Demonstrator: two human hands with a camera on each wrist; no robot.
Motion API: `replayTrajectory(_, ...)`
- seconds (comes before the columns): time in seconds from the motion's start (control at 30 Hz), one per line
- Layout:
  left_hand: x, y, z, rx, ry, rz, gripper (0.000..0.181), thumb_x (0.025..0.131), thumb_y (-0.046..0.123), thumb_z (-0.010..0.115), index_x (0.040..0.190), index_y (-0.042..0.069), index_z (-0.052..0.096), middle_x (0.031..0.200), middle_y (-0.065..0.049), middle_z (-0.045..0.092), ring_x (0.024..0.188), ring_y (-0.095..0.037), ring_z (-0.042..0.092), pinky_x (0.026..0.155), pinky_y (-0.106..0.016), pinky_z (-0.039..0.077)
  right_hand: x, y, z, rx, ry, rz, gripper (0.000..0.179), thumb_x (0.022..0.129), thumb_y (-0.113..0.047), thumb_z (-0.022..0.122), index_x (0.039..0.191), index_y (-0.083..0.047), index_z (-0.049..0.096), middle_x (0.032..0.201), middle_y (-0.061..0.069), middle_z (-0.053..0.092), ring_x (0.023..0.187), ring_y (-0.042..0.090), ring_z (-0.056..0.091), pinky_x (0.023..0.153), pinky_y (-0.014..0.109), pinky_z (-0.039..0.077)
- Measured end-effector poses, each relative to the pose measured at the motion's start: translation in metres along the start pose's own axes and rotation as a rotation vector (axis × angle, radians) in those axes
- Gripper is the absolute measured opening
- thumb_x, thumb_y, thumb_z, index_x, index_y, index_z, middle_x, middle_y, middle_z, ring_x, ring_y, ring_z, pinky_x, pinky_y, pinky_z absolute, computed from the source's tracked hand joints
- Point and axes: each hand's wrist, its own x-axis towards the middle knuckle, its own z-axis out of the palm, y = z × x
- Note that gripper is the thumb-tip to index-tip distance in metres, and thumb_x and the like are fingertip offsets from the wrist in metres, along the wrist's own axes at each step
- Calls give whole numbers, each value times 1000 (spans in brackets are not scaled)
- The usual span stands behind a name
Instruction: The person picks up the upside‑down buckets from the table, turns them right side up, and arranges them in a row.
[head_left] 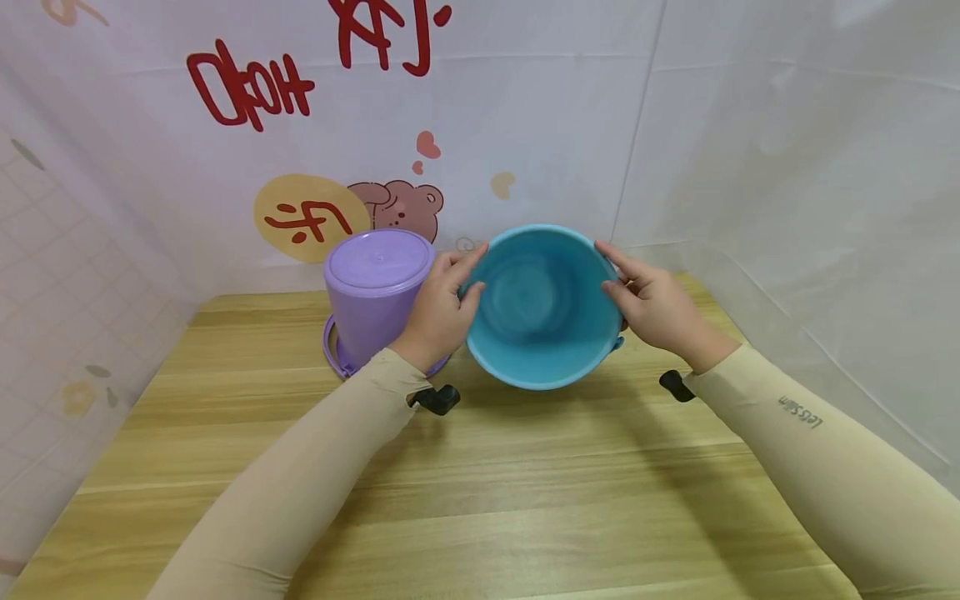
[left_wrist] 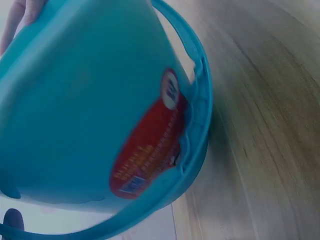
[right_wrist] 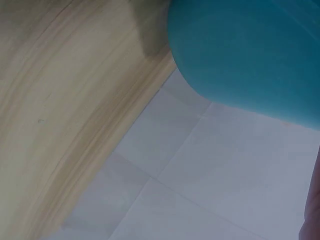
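A blue bucket (head_left: 543, 333) is tipped so that its opening faces me, with its inside and round bottom showing. My left hand (head_left: 438, 312) grips the rim on the left, thumb at the edge of the opening. Opposite it, my right hand (head_left: 660, 304) holds the right side of the rim, with its lower fingers partly hidden behind the bucket. In the left wrist view the bucket's outer wall (left_wrist: 75, 115) bears a red label (left_wrist: 150, 150), and its blue handle (left_wrist: 202, 95) curves around it. The right wrist view shows part of the wall (right_wrist: 240, 60).
A purple bucket (head_left: 378, 317) stands upside down on the wooden table (head_left: 525, 500), just left of my left hand, its handle (head_left: 330, 350) lying at the base. White printed cloth (head_left: 525, 108) hangs behind the table and along its sides.
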Motion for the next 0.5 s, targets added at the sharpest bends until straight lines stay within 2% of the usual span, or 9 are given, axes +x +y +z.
replayTrajectory(0.2, 1, 3, -3, -36, -3, -34, 54, 90, 11, 57, 141, 21, 40, 123, -8, 47, 105, -17, 50, 86, -30, 46, 2, -4, -4, 47, 17, 22, 51, 95, -22, 52, 142, -34, 36, 84, 13, 57, 57, 20, 64, 49, 32, 54)
replayTrajectory(0.37, 4, 4, -5, -36, 6, -49, 53, 90, 8, 53, 140, 21, 43, 118, -7, 49, 101, -15, 49, 82, -30, 46, 2, -3, -4, 13, 32, 4, 51, 94, -25, 53, 142, -33, 37, 84, 11, 61, 56, 18, 62, 51, 29, 53)
replayTrajectory(0.5, 7, 3, -5, -3, 23, -69, 51, 90, 8, 51, 139, 21, 44, 117, -8, 50, 102, -17, 49, 82, -32, 45, 1, 1, -2, -1, -26, -22, 62, 91, -31, 58, 144, -37, 28, 92, 9, 64, 67, 17, 64, 57, 29, 54)
